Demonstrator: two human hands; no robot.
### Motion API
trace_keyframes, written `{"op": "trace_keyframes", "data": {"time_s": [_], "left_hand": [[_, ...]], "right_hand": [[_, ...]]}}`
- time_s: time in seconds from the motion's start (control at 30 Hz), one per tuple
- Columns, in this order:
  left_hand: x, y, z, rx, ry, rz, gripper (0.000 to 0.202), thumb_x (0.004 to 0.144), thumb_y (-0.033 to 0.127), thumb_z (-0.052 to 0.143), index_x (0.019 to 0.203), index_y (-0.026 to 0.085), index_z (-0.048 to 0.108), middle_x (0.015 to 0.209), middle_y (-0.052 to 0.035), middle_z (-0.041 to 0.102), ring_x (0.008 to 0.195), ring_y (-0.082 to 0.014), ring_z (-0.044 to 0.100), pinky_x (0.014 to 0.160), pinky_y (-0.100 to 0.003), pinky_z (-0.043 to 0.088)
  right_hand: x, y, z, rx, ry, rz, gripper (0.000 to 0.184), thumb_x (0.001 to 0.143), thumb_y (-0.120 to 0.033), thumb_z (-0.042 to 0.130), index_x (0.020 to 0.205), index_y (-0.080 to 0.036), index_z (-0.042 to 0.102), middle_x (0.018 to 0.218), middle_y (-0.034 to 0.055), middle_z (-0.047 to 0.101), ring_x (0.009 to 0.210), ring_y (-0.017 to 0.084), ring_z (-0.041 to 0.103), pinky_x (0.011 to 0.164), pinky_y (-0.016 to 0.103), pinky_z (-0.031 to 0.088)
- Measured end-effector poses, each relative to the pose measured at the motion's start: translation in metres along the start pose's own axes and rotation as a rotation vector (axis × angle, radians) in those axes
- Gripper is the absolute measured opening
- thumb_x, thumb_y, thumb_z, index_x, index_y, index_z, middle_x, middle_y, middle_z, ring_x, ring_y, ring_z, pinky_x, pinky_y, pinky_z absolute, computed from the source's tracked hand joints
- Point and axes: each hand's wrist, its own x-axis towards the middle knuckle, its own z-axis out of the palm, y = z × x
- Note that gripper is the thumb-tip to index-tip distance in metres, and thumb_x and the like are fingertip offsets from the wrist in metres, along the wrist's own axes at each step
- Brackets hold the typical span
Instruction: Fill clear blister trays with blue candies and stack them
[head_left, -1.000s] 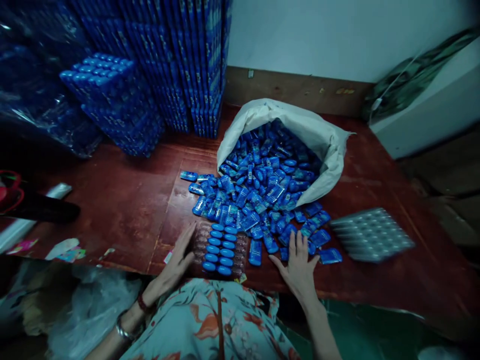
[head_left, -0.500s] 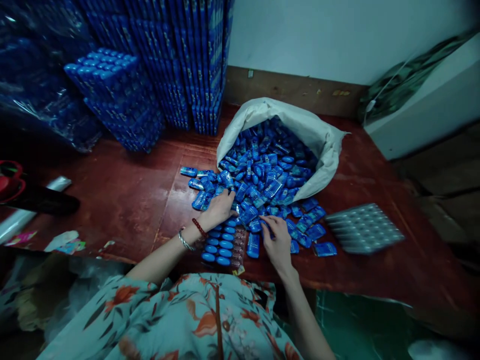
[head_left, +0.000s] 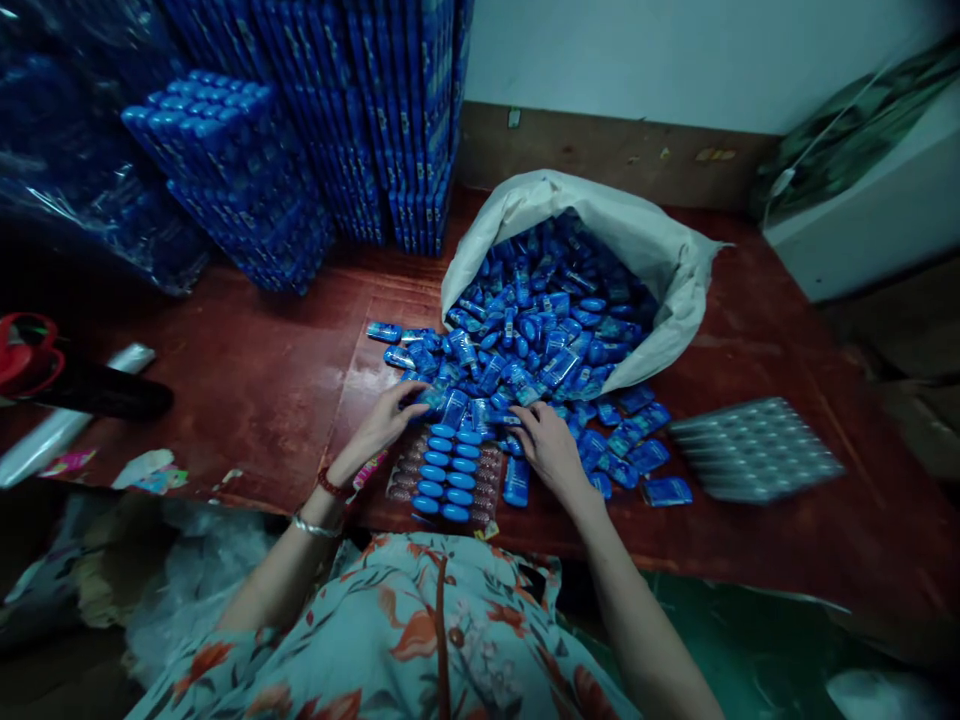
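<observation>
My left hand [head_left: 386, 422], with a bead bracelet and a silver bangle, is at the left edge of the loose heap. Its thumb and fingers close around a small blue pack [head_left: 429, 397]. My right hand [head_left: 551, 445] pinches another small blue pack at the heap's front. Between my hands lies a clear plastic tray [head_left: 486, 485] with two columns of blue oval pieces [head_left: 459, 481] in its middle; the outer cavities on both sides hold nothing. One blue pack [head_left: 516, 482] lies right of the tray. More packs spill from a white sack [head_left: 686, 270].
Tall stacks of filled blue trays [head_left: 232, 180] stand at the back left. A stack of clear trays [head_left: 757, 450] sits on the right. A black bottle with a red lid [head_left: 30, 355] and a plastic roll [head_left: 75, 425] lie at the left of the red-brown table [head_left: 277, 370].
My left hand has moved left, off the tray's upper part, uncovering the tray's left cavities. My right hand stays near the heap's front, its fingers now at a pack. The view has shifted slightly.
</observation>
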Motion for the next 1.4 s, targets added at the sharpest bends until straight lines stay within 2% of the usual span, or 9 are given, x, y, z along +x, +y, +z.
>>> {"op": "trace_keyframes", "data": {"time_s": [0.13,0.37,0.57,0.77,0.97,1.07,1.17,1.3,1.4], "left_hand": [[-0.042,-0.021,-0.001,0.185,0.077,0.05,0.03,0.09,0.025,0.043,0.115,0.018,0.058,0.1,-0.0074,0.059,0.093,-0.0191,0.056,0.087,-0.035,0.046],[-0.083,-0.048,0.005,0.354,0.231,-0.022,0.061,0.085,0.03,0.053,0.14,0.018,0.029,0.113,-0.012,0.052,0.102,-0.0235,0.052,0.091,-0.041,0.045],[-0.096,-0.05,-0.008,0.511,0.267,-0.141,0.043,0.082,0.038,0.059,0.121,0.018,0.054,0.101,-0.0097,0.056,0.093,-0.0247,0.054,0.085,-0.041,0.047],[-0.102,-0.036,-0.012,0.352,0.294,-0.074,0.029,0.089,0.029,0.046,0.113,0.019,0.058,0.095,-0.0063,0.056,0.087,-0.0191,0.056,0.079,-0.034,0.049],[-0.079,-0.009,-0.011,0.256,0.373,0.017,0.03,0.083,0.032,0.059,0.11,0.018,0.056,0.097,-0.0049,0.062,0.085,-0.0177,0.06,0.077,-0.031,0.051],[-0.062,-0.001,-0.01,0.275,0.242,0.17,0.019,0.087,0.025,0.054,0.104,0.019,0.059,0.096,-0.0047,0.063,0.088,-0.0171,0.058,0.081,-0.031,0.05],[-0.053,0.001,-0.01,0.342,0.126,0.269,0.026,0.09,0.014,0.044,0.11,0.019,0.06,0.103,-0.0072,0.06,0.096,-0.0181,0.054,0.083,-0.033,0.049],[-0.048,0.004,-0.012,0.486,-0.004,0.373,0.034,0.09,0.008,0.038,0.116,0.02,0.057,0.107,-0.0084,0.058,0.097,-0.0194,0.051,0.082,-0.034,0.049],[-0.043,0.011,-0.014,0.555,-0.133,0.413,0.033,0.091,0.011,0.037,0.118,0.017,0.055,0.109,-0.0101,0.058,0.1,-0.0209,0.049,0.086,-0.037,0.048]], "right_hand": [[-0.023,-0.008,-0.011,0.304,0.14,0.129,0.03,0.09,-0.039,0.046,0.104,-0.018,0.061,0.1,0.0113,0.061,0.094,0.025,0.059,0.08,0.038,0.047],[-0.061,-0.033,0.004,1.096,-0.019,0.644,0.043,0.078,-0.05,0.059,0.108,-0.02,0.05,0.054,-0.0078,0.051,0.045,0.012,0.054,0.045,0.022,0.041],[-0.065,-0.039,0.015,1.226,0.031,0.807,0.057,0.07,-0.054,0.066,0.111,-0.016,0.056,0.051,-0.0053,0.055,0.038,0.01,0.048,0.038,0.021,0.034],[-0.069,-0.042,0.015,1.223,0.018,0.764,0.063,0.07,-0.053,0.066,0.119,-0.017,0.049,0.053,-0.0062,0.055,0.043,0.011,0.05,0.04,0.022,0.036],[-0.069,-0.044,0.009,0.821,0.126,0.648,0.042,0.082,-0.048,0.055,0.113,-0.02,0.05,0.077,0.0008,0.062,0.06,0.015,0.059,0.057,0.028,0.049],[-0.063,-0.043,0.004,0.569,0.181,0.435,0.029,0.088,-0.041,0.049,0.107,-0.02,0.057,0.09,0.0058,0.064,0.078,0.018,0.061,0.073,0.033,0.051],[-0.055,-0.041,0.005,0.45,0.254,0.227,0.024,0.091,-0.032,0.044,0.108,-0.021,0.058,0.102,0.0076,0.063,0.095,0.02,0.06,0.086,0.036,0.048],[-0.048,-0.039,0.008,0.38,0.286,0.141,0.025,0.092,-0.026,0.044,0.114,-0.021,0.054,0.103,0.0077,0.062,0.096,0.019,0.06,0.086,0.034,0.048],[-0.045,-0.037,0.006,0.312,0.19,0.059,0.026,0.093,-0.022,0.041,0.114,-0.019,0.054,0.102,0.0088,0.061,0.095,0.019,0.059,0.085,0.034,0.049]]}}
